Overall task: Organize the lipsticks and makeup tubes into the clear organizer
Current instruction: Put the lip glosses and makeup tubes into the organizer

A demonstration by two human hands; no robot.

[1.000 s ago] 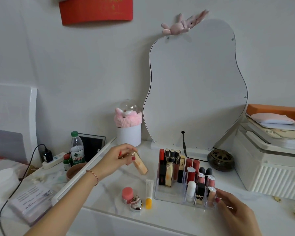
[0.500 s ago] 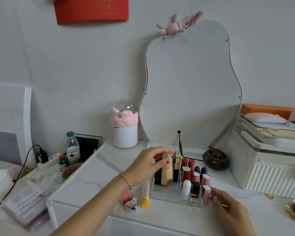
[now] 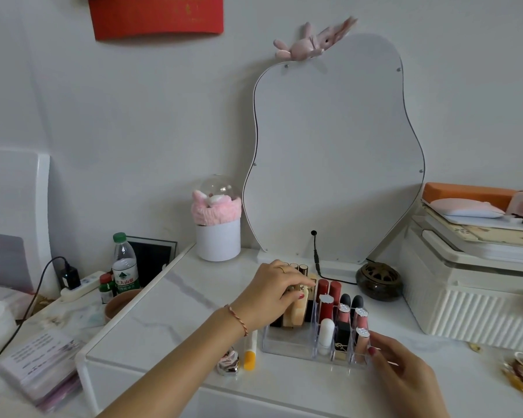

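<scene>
The clear organizer (image 3: pixel 287 342) stands on the white vanity top, holding several upright lipsticks and tubes. My left hand (image 3: pixel 272 294) reaches over its left compartment, fingers closed on the top of a beige makeup tube (image 3: pixel 296 315) that stands in that compartment among dark and gold lipsticks. My right hand (image 3: pixel 402 369) rests against the organizer's front right corner, fingertips touching the clear wall beside a pink tube (image 3: pixel 361 337). A white tube with a yellow cap (image 3: pixel 250 352) and a shiny silver compact (image 3: pixel 228 362) lie on the vanity left of the organizer.
A wavy mirror (image 3: pixel 335 152) leans at the back with its cable. A dark round burner (image 3: pixel 378 280) sits behind the organizer, a white ribbed box (image 3: pixel 471 309) at right, a white cup with pink headband (image 3: pixel 218 233) at back left. Bottles and a power strip stand on the lower table left.
My left hand carried the beige tube from the left of the vanity over to the organizer and lowered it into the left compartment. My right hand stayed at the organizer's corner.
</scene>
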